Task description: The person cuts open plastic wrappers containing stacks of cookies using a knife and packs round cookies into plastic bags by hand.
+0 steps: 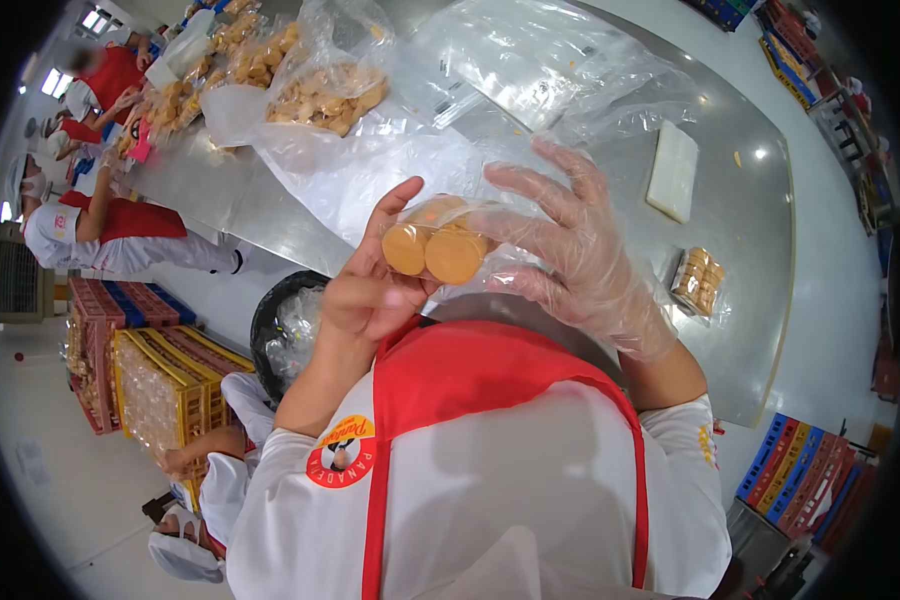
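Observation:
A small clear bag of round golden biscuits [454, 256] is held up in front of my chest. My left hand [365, 285], bare, is closed around its left end, thumb and fingers on either side. On my right hand [580, 240] is a clear plastic glove. Its fingers are spread, and one fingertip overlaps the bag's right end; how firmly it touches, I cannot tell. Beneath the hands, a sheet of clear plastic [320, 175] lies on the steel table [740, 180]. A larger clear bag of biscuits [332, 100] rests beyond my left hand.
On the right side of the table are a white block [673, 172] and a small packed bag of biscuits [698, 282]. Flat plastic bags [540, 60] lie at the far side. A black bin [282, 330] and stacked crates [175, 390] stand left. Co-workers [120, 225] are at the far left.

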Motion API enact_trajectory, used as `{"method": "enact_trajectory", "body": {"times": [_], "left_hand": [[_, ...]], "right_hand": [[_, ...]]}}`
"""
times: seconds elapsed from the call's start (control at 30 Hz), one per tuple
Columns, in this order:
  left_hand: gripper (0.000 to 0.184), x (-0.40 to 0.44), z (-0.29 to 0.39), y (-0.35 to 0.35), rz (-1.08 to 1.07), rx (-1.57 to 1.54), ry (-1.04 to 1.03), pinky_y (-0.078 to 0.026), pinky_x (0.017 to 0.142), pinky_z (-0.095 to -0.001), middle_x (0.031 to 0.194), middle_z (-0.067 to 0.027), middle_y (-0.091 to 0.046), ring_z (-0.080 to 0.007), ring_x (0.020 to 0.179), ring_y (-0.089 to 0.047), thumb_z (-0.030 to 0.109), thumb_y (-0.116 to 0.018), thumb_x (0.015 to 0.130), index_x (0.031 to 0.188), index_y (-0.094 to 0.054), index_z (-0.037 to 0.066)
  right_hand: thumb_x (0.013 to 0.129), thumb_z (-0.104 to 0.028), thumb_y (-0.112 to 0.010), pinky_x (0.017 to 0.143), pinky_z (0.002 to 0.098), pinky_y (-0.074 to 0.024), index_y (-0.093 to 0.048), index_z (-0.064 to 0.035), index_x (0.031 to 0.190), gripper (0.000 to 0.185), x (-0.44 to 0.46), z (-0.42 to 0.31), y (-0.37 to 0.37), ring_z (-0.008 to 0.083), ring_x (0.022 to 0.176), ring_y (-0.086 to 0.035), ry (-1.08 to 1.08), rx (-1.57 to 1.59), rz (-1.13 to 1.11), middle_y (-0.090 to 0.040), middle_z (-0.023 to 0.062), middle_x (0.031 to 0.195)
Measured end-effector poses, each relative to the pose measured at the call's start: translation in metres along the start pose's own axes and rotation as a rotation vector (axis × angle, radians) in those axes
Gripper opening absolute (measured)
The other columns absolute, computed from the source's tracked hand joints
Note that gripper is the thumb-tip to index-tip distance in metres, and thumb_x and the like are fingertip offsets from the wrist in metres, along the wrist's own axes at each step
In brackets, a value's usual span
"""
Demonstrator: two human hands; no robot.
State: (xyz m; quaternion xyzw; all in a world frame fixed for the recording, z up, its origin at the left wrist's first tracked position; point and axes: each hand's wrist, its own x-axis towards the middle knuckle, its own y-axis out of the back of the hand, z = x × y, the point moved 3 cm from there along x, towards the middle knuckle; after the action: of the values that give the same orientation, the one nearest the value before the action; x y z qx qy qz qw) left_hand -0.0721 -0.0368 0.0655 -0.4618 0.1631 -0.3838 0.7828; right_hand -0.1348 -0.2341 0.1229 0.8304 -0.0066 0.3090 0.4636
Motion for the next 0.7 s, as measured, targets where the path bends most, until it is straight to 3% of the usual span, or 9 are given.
{"method": "enact_trajectory", "body": {"times": [0.07,0.2,0.3,0.4,0.5,0.6,0.7], "left_hand": [[0.085,-0.005,-0.002,0.011,0.085,0.263,0.003,-0.04,0.108,-0.0472,0.136,-0.0159,-0.048,-0.0316,0.129,-0.047,-0.004,-0.069,0.073,0.147,-0.028,0.007],[0.08,-0.009,0.003,0.006,0.186,0.362,0.034,-0.041,0.106,-0.0388,0.13,-0.0119,-0.052,-0.0243,0.123,-0.052,0.002,-0.075,0.076,0.144,-0.033,0.005],[0.073,-0.01,0.003,0.009,0.172,0.516,-0.055,-0.044,0.101,-0.0346,0.125,-0.0094,-0.054,-0.0205,0.118,-0.055,0.006,-0.075,0.08,0.141,-0.035,0.004],[0.063,-0.008,0.007,0.006,0.144,0.586,-0.099,-0.045,0.097,-0.0325,0.121,-0.0078,-0.055,-0.0174,0.113,-0.056,0.006,-0.073,0.082,0.136,-0.039,0.004],[0.05,-0.008,0.007,0.001,0.198,0.549,-0.132,-0.046,0.094,-0.0304,0.118,-0.0068,-0.056,-0.0149,0.107,-0.057,0.009,-0.071,0.085,0.128,-0.045,0.004],[0.04,-0.006,0.01,-0.008,0.253,0.479,-0.122,-0.047,0.091,-0.0286,0.112,-0.0064,-0.059,-0.0124,0.102,-0.058,0.01,-0.07,0.087,0.121,-0.049,0.004],[0.033,-0.007,0.014,-0.006,0.272,0.535,-0.112,-0.048,0.088,-0.0271,0.107,-0.0063,-0.061,-0.011,0.098,-0.059,0.01,-0.068,0.088,0.116,-0.051,0.004]], "right_hand": [[0.072,-0.035,-0.079,0.102,0.0497,-0.0348,-0.07,-0.0192,0.111,0.043,0.001,-0.002,-0.003,0.0357,0.122,-0.047,0.004,0.073,0.04,-0.058,0.0051,0.13],[0.073,-0.026,-0.08,0.092,0.0415,-0.0448,-0.07,-0.013,0.109,0.04,0.004,-0.004,-0.005,0.03,0.108,-0.056,0.018,0.231,0.1,-0.062,0.0073,0.122],[0.078,-0.015,-0.077,0.093,0.0382,-0.0452,-0.069,-0.0064,0.111,0.035,0.001,-0.008,-0.004,0.0279,0.107,-0.058,-0.154,0.414,0.093,-0.063,0.0117,0.115],[0.079,-0.007,-0.076,0.088,0.0341,-0.0474,-0.069,-0.0049,0.109,0.032,0.0,-0.006,-0.011,0.0243,0.105,-0.059,-0.208,0.664,0.134,-0.064,0.0109,0.109],[0.08,-0.006,-0.075,0.087,0.0332,-0.0483,-0.069,-0.005,0.109,0.029,-0.003,-0.005,-0.017,0.0227,0.104,-0.059,-0.259,0.757,0.156,-0.062,0.0117,0.111],[0.079,-0.004,-0.075,0.091,0.0335,-0.0465,-0.069,-0.006,0.111,0.033,-0.003,-0.01,-0.017,0.0227,0.107,-0.057,-0.251,0.661,0.227,-0.059,0.0116,0.116],[0.079,-0.008,-0.077,0.081,0.0312,-0.051,-0.069,-0.0047,0.11,0.032,0.0,-0.011,-0.017,0.0229,0.096,-0.063,-0.171,0.605,0.248,-0.061,0.0128,0.107]]}}
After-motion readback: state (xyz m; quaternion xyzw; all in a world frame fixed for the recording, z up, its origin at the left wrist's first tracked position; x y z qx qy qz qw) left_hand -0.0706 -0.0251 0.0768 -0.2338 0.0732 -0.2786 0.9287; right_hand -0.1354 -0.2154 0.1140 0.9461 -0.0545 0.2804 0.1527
